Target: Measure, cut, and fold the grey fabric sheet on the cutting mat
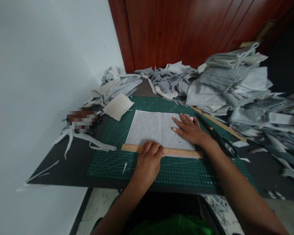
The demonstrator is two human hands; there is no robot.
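Note:
A light grey piece of cloth [147,125] lies flat on the green cutting mat [107,169]. Along its near edge runs a wooden ruler [178,152]. My left hand [149,160] has its fingers bent together over the ruler, pressing it onto the cloth. On the cloth's right part, my right hand [188,130] rests palm down with fingers spread. A small pinkish thing [191,118] shows by its outer fingers; whether it is held I cannot tell. Black scissors [218,137] lie to the right of that hand, close to the forearm.
Another wooden strip [220,123] lies behind the scissors. Folded grey cloth [225,81] is piled at the back right, with scraps [169,78] at the back. A beige cloth piece [118,106] and loose strips [95,141] lie left. A white wall [51,81] borders the table's left side.

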